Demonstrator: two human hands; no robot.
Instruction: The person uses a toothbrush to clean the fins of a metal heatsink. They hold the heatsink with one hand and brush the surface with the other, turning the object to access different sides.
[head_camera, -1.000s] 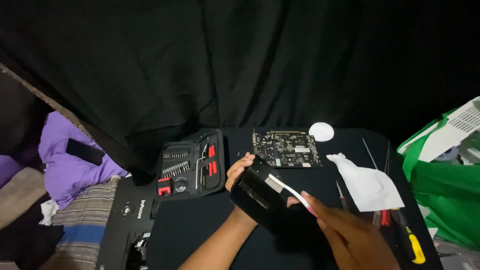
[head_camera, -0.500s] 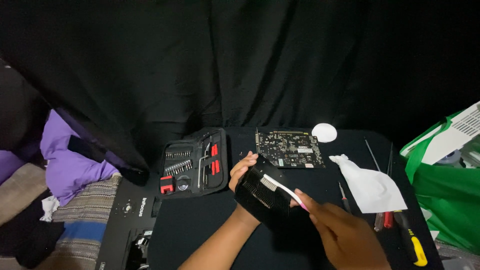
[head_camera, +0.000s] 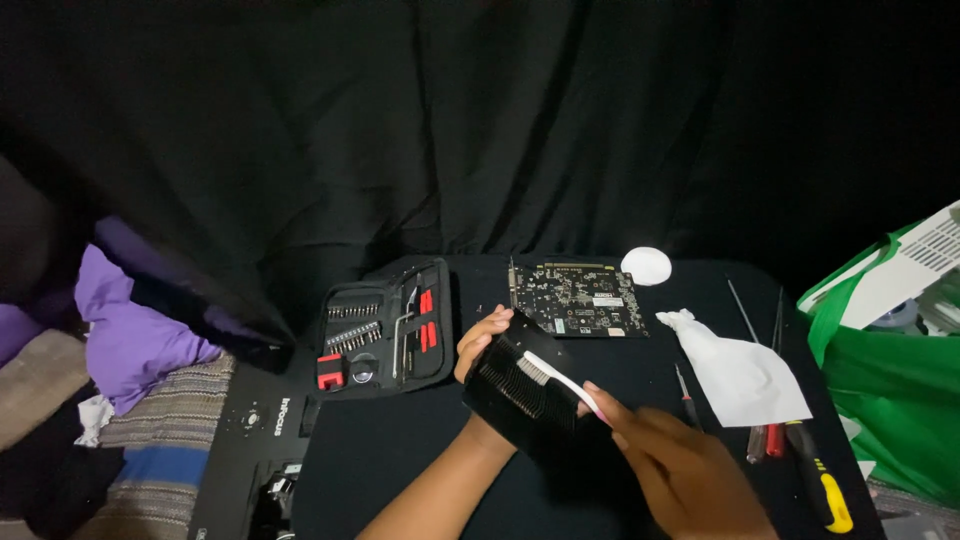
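The person is brushing a black finned heatsink (head_camera: 520, 395) above the dark table (head_camera: 400, 450), just in front of the bare circuit board (head_camera: 578, 298). The left hand (head_camera: 487, 345) is clasping the heatsink from behind, fingers curled over its upper edge; the right hand (head_camera: 690, 470) is pinching a white toothbrush (head_camera: 562, 385), bristles resting on the fins. Strokes would best be running along the fins, lightly, with the heatsink held steady.

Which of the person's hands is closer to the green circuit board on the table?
Left. The left hand, which holds the black finned part, is just below the circuit board's near left corner. The right hand, with the toothbrush, is further down.
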